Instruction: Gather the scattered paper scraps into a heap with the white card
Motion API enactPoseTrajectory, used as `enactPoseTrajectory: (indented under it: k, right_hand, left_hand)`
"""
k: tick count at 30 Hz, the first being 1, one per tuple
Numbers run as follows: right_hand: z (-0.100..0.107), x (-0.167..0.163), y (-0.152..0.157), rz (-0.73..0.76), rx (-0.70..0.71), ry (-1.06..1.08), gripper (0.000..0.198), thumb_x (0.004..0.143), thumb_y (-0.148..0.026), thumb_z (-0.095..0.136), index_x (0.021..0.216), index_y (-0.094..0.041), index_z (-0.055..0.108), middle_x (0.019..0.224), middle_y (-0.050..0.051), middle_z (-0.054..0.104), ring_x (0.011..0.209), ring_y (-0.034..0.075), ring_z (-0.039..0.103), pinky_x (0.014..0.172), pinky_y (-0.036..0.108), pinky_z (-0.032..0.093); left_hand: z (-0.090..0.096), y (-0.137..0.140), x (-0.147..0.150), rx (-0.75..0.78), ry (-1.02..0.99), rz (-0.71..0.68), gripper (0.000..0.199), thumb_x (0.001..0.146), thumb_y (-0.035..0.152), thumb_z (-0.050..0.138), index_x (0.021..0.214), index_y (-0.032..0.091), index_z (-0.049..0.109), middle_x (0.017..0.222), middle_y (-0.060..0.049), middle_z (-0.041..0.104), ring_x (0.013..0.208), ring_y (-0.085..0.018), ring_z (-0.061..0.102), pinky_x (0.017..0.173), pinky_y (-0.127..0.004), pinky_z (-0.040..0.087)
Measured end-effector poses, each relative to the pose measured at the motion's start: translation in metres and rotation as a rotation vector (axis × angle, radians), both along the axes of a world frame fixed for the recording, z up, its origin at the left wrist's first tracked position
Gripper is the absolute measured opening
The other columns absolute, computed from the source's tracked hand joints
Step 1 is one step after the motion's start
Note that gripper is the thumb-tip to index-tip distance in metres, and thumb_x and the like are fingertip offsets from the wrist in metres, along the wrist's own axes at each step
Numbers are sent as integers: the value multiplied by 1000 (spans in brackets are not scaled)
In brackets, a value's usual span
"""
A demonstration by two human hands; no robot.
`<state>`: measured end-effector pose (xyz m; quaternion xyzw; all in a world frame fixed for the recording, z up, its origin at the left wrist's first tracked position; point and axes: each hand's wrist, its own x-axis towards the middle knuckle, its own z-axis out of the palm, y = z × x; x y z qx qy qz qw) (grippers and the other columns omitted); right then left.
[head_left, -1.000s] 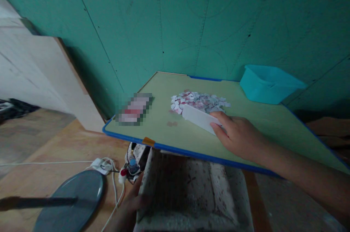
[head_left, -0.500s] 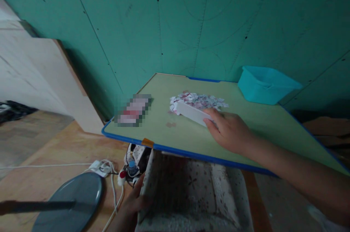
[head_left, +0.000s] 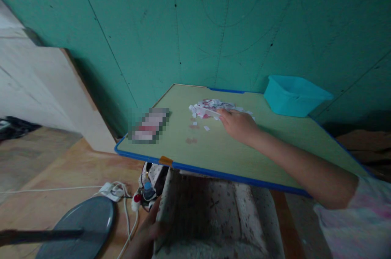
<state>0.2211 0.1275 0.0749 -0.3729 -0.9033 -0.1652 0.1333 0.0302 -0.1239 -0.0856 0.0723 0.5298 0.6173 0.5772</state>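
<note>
My right hand (head_left: 240, 125) is closed around one end of a flat white strip (head_left: 208, 111), like a stiff card or a slim box. The strip is at the near side of a heap of small torn paper scraps (head_left: 215, 103), partly covering it. Loose on the board nearer me are two scraps, one of them a white scrap (head_left: 207, 128). Below the board's front edge, my left hand (head_left: 146, 228) grips the left wall of a stained, flower-printed container (head_left: 214, 202). Some of its fingers are hidden by that wall.
The pale green board (head_left: 171, 145) has a blue edge. A turquoise bin (head_left: 293, 100) stands at its back right, and a pixelated flat item (head_left: 150, 125) lies at its left. A grey round base (head_left: 81, 226) and white cables (head_left: 128, 210) are on the floor. A green wall (head_left: 146, 27) rises behind.
My right hand has pushed the white strip away from me to the heap, and the strip now shows more edge-on. Two scraps now lie apart on the near side. My left hand stays put.
</note>
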Motion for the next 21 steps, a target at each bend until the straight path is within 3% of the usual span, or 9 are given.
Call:
enactPoseTrajectory:
  k: [4, 8, 14, 21]
  right_hand:
    - [1, -4, 14, -8, -50, 89, 34, 86, -29, 27, 114, -20, 44, 97, 10, 61, 81, 19, 57, 62, 27, 38]
    - [-1, -4, 12, 127, -87, 158, 33, 85, -27, 30, 112, -19, 46, 101, 8, 60, 88, 17, 55, 68, 26, 38]
    - [0, -3, -12, 289, -98, 140, 28, 84, -24, 34, 107, -19, 50, 95, 5, 62, 87, 15, 55, 71, 26, 39]
    - [19, 26, -30, 97, -95, 220, 31, 83, -28, 34, 108, -15, 48, 83, 6, 64, 66, 16, 59, 58, 25, 40]
  left_hand:
    - [-6, -2, -2, -83, 132, 40, 49, 32, 1, 56, 75, 25, 62, 49, 7, 60, 50, -17, 50, 45, -26, 32]
    - [-11, -5, -5, -140, 230, 4, 54, 33, 2, 57, 84, 21, 55, 52, 7, 60, 44, -15, 49, 43, -26, 32]
    - [-10, -3, -4, -106, 281, 64, 49, 33, 1, 60, 76, 23, 57, 56, 5, 64, 65, -20, 58, 50, -26, 40]
    - [-4, 1, 1, -54, 136, 68, 46, 33, 1, 57, 72, 23, 61, 44, 9, 61, 38, -12, 49, 39, -23, 36]
